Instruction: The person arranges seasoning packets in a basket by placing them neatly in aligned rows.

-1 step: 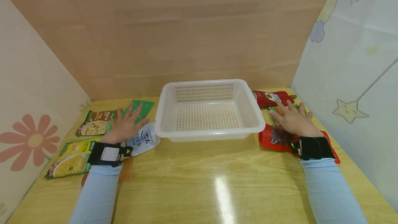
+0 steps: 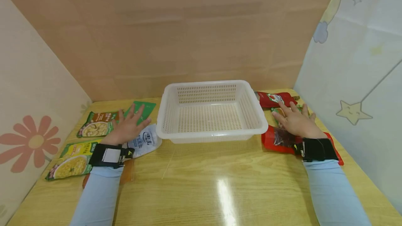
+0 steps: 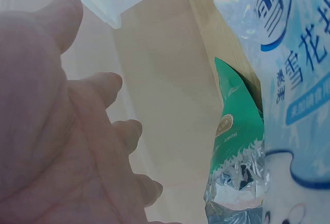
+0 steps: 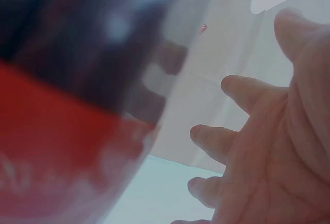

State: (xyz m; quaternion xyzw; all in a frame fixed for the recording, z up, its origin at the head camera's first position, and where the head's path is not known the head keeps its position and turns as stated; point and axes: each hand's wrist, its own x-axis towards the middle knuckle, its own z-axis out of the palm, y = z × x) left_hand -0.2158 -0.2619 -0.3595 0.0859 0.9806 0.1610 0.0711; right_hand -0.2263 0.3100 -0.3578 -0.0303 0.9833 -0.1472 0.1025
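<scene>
My left hand (image 2: 127,128) is spread, palm down, over several packets at the left and holds nothing. Around it lie a green pouch (image 2: 147,109), a blue-and-white salt bag (image 2: 146,142), a brown-and-green soup packet (image 2: 95,125) and a yellow-and-green soup packet (image 2: 73,161). In the left wrist view the salt bag (image 3: 304,90) stands large beside the palm. My right hand (image 2: 299,121), fingers also spread, hovers among a dark red pouch (image 2: 274,98), a small green-and-brown packet (image 2: 277,112) partly hidden under it, and a red packet with a clear window (image 2: 271,140).
A white plastic basket (image 2: 213,135) with slotted sides sits at the centre back, between the hands. Behind it rises a brown panel (image 2: 201,44); patterned panels flank the wooden table (image 2: 188,184). An orange-brown item (image 2: 127,175) lies partly hidden by the left forearm.
</scene>
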